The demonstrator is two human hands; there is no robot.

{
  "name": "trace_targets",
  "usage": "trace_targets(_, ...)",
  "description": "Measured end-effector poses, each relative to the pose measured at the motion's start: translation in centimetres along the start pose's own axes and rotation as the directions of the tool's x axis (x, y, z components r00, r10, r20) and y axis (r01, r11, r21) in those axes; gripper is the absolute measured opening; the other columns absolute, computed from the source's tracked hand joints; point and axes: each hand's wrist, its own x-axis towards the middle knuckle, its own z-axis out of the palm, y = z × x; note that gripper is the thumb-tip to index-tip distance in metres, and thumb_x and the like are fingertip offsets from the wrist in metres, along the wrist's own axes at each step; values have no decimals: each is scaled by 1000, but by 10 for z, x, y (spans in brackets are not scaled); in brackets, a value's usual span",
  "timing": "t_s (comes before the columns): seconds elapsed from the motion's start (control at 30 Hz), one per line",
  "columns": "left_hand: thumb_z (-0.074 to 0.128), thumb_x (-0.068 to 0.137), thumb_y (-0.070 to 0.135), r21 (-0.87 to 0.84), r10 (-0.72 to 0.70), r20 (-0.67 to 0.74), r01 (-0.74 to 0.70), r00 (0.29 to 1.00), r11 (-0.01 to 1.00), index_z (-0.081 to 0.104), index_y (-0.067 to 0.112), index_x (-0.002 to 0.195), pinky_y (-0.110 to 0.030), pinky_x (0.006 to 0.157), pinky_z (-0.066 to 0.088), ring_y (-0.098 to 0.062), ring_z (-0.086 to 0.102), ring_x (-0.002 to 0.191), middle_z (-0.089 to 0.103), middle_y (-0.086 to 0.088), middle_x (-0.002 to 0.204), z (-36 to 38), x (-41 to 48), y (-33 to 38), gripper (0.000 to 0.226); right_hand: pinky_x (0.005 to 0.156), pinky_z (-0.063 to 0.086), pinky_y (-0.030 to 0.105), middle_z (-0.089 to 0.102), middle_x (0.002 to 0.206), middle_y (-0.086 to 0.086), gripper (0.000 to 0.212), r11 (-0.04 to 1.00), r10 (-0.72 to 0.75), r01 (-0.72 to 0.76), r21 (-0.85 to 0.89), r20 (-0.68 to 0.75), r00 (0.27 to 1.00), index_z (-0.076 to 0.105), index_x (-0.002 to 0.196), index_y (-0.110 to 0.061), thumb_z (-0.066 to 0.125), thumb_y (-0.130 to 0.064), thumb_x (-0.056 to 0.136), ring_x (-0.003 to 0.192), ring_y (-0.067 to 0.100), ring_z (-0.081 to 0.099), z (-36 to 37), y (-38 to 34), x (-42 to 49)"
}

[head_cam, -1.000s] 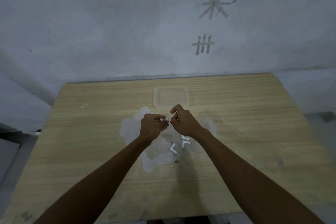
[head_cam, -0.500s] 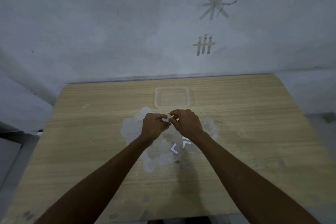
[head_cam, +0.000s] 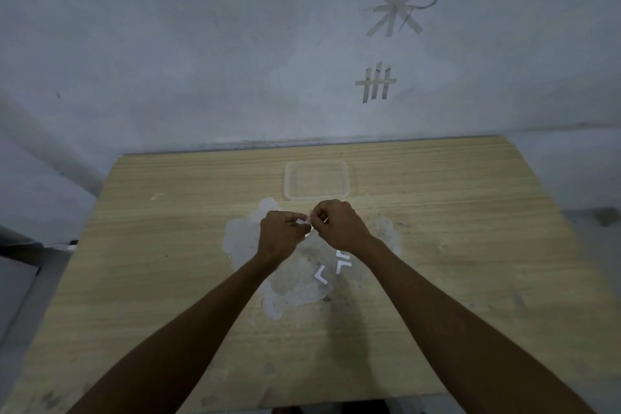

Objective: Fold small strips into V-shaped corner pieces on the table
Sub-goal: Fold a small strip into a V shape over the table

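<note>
Both hands meet above the middle of the wooden table [head_cam: 151, 262]. My left hand [head_cam: 280, 235] and my right hand [head_cam: 339, 225] pinch a small white paper strip [head_cam: 304, 221] between their fingertips; only a bit of it shows. Two folded white V-shaped pieces lie on the table just behind my right wrist: one V piece [head_cam: 321, 274] nearer me, another V piece [head_cam: 342, 265] to its right. A third white piece [head_cam: 342, 253] peeks out from under the wrist.
A clear shallow plastic container [head_cam: 349, 178] sits beyond the hands near the table's far edge. A whitish worn patch [head_cam: 242, 235] spreads under the hands. The grey wall [head_cam: 201, 44] behind carries tape marks [head_cam: 400, 0].
The hands have stayed together on the strip, with small finger shifts. My right hand's fingers have curled lower over the strip. The folded pieces on the table have not moved.
</note>
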Motion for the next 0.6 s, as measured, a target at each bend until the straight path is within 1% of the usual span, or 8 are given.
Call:
trace_targets(0.1, 72, 76, -1, 3, 13, 0, -13, 1000, 1000, 71, -6, 101, -8, 53, 52, -17, 66, 71, 73, -20, 96, -1, -1, -1, 25, 70, 58, 46, 72, 81, 12, 16, 1000, -14, 13, 12, 68, 998, 69, 84, -6, 57, -14, 89, 71, 28, 69, -2, -1, 1)
trace_targets(0.17, 70, 77, -3, 23, 31, 24, -31, 999, 999, 71, -6, 100, -8, 57, 53, -18, 67, 74, 72, -18, 98, -2, -1, -2, 23, 70, 58, 48, 72, 81, 14, 16, 1000, -20, 19, 13, 88, 996, 69, 83, -5, 56, -13, 89, 72, 29, 69, -3, -2, 1)
trace_targets(0.2, 69, 79, -1, 18, 13, 37, -14, 999, 1000, 71, -5, 99, -14, 64, 56, -22, 69, 79, 72, -18, 99, -3, 0, -2, 20, 70, 58, 48, 72, 82, 14, 16, 1000, -19, 17, 15, 97, 995, 69, 83, -5, 56, -13, 89, 72, 29, 69, -4, -2, 1)
trace_targets(0.27, 66, 83, 4, -14, -49, 44, 50, 998, 999, 71, -1, 94, -34, 79, 59, -31, 70, 89, 73, -20, 97, -4, -1, -2, 13, 71, 58, 49, 72, 83, 14, 16, 1000, -7, 5, 18, 114, 994, 69, 83, -6, 57, -14, 90, 73, 29, 69, -4, -2, 2)
trace_targets(0.3, 66, 83, 5, -27, -62, 43, 63, 997, 998, 71, -1, 93, -36, 79, 59, -32, 71, 88, 73, -20, 96, -4, 0, -2, 12, 72, 58, 49, 72, 84, 14, 16, 1000, -2, -1, 18, 121, 993, 69, 83, -6, 57, -14, 90, 74, 29, 69, -5, -2, 2)
trace_targets(0.37, 69, 79, 2, -2, -26, 36, 26, 999, 1000, 72, -4, 95, -23, 66, 60, -23, 71, 76, 74, -18, 94, -4, 0, -3, 17, 73, 58, 49, 72, 84, 14, 16, 1000, 2, -4, 12, 135, 991, 69, 82, -7, 56, -14, 90, 75, 29, 69, -5, -3, 2)
trace_targets(0.43, 71, 76, -2, 1, -3, 38, 3, 999, 1000, 72, -6, 96, -11, 55, 54, -14, 67, 67, 73, -17, 94, -5, -1, -4, 21, 74, 58, 47, 72, 84, 13, 17, 1000, -12, 16, -27, 143, 990, 68, 80, -9, 55, -14, 89, 77, 28, 68, -5, -5, 1)
trace_targets(0.6, 72, 75, -5, -122, -86, 38, 90, 996, 988, 69, -9, 98, -20, 60, 59, -20, 68, 66, 71, -25, 88, -6, -2, -4, 24, 71, 55, 40, 69, 91, 7, 17, 990, -53, 71, -120, 144, 988, 69, 84, -12, 54, -17, 89, 80, 25, 66, -5, -6, -1)
